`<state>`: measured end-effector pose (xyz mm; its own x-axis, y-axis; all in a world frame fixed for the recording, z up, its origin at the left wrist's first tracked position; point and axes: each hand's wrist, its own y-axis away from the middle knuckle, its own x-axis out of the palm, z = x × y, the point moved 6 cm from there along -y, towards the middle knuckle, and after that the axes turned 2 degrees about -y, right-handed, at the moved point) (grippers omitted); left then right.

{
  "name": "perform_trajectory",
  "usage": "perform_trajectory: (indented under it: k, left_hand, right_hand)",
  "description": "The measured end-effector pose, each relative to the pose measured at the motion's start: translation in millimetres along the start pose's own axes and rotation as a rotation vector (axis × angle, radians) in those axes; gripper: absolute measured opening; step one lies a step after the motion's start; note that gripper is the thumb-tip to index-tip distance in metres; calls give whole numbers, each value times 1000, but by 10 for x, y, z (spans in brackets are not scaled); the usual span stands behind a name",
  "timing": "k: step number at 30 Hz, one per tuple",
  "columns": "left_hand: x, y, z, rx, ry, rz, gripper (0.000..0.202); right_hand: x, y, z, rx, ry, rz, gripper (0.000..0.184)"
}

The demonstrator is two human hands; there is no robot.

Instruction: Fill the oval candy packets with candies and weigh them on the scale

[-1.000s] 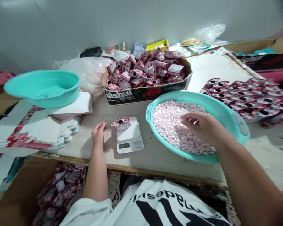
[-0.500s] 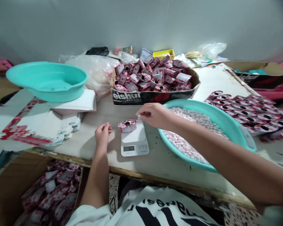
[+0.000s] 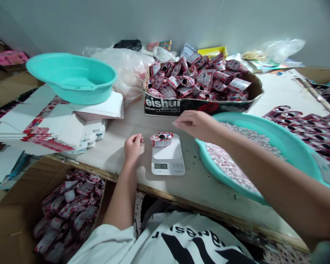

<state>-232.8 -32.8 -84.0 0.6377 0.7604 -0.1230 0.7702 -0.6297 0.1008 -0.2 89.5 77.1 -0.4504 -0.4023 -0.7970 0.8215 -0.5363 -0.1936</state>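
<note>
A small oval box with a red-and-white print and a dark hole in its top [image 3: 161,140] stands on the left part of a white digital scale [image 3: 169,156]. My left hand [image 3: 133,147] rests on the table left of the scale, its fingers curled closed; anything inside them is hidden. My right hand [image 3: 196,124] hangs between the scale and a turquoise basin [image 3: 297,157], fingers pinched together, slightly blurred, with what they may hold too small to make out. Many small pale pink-and-white candies [image 3: 229,165] lie in that basin, partly hidden under my right forearm.
Behind the scale stands a black carton [image 3: 203,107] heaped with printed boxes. Similar boxes [image 3: 316,128] stand in rows at right. An upper turquoise basin [image 3: 74,79] sits on flat printed card [image 3: 52,124] at left. Below the table edge, a brown carton [image 3: 13,223] holds more boxes.
The view has shifted, so everything on the table appears moved or tilted. My right hand stays over the area right of the oval box, its fingers closer together. The left hand keeps its place.
</note>
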Motion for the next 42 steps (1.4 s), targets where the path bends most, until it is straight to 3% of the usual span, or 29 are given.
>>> perform_trajectory:
  k: [3, 6, 8, 11, 14, 17, 20, 22, 29, 38, 42]
  left_hand:
    - [8, 11, -2, 22, -21, 20, 37]
    - [18, 31, -11, 46, -40, 30, 39]
    - [20, 56, -41, 83, -48, 28, 40]
    - [8, 99, -105, 154, -62, 13, 41]
    - [-13, 111, -134, 196, -86, -1, 41]
    - [-34, 88, -114, 208, -110, -12, 41]
    - [-44, 61, -71, 211, -128, -22, 42]
    - [-38, 49, -46, 215, -143, -21, 44]
    - [3, 39, -33, 231, -261, -15, 44]
    - [84, 110, -94, 273, -392, 13, 37]
    - [109, 108, -99, 296, -416, 33, 38]
  right_hand:
    - [-429, 514, -297, 166, 58, -104, 38]
    - [-783, 1217, -748, 528, 134, -322, 39]
    - [-848, 1647, -938, 617, 133, -418, 45]
    - [-807, 2138, -1077, 595, 60, -550, 45]
    - [-719, 2436, -1181, 717, 39, -554, 49]
    - [-603, 2445, -1224, 837, -47, -368, 61]
    - [-475, 2262, -1178, 791, -82, -97, 64]
    - [-434, 2180, -1168, 751, -55, -19, 61]
    - [-423, 2190, -1231, 589, -63, -138, 35]
    - [-466, 2253, -1242, 579, 79, -208, 37]
    - [-478, 2193, -1110, 449, 211, -227, 34]
